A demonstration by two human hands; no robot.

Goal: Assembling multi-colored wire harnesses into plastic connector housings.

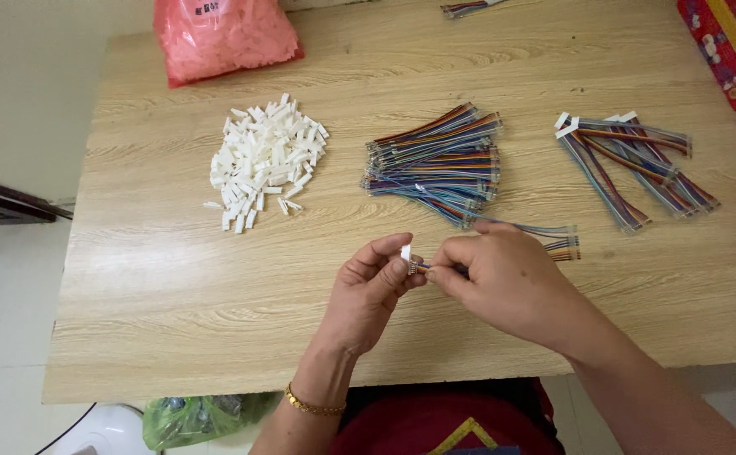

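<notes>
White connector [405, 252] pinched in left hand [372, 291]; ribbon cable [553, 240] in right hand [503, 278].

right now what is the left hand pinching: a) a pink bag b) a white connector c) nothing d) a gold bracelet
b: the left hand pinches a small white connector between thumb and forefinger, while the right hand holds the end of a ribbon cable to it.

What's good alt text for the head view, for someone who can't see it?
Two bare hands meet over a wooden table: the left hand pinches a small white connector housing while the right hand holds a multicoloured ribbon cable to it. Behind lie a pile of white housings, a bundle of bare cables and cables with housings fitted.
</notes>
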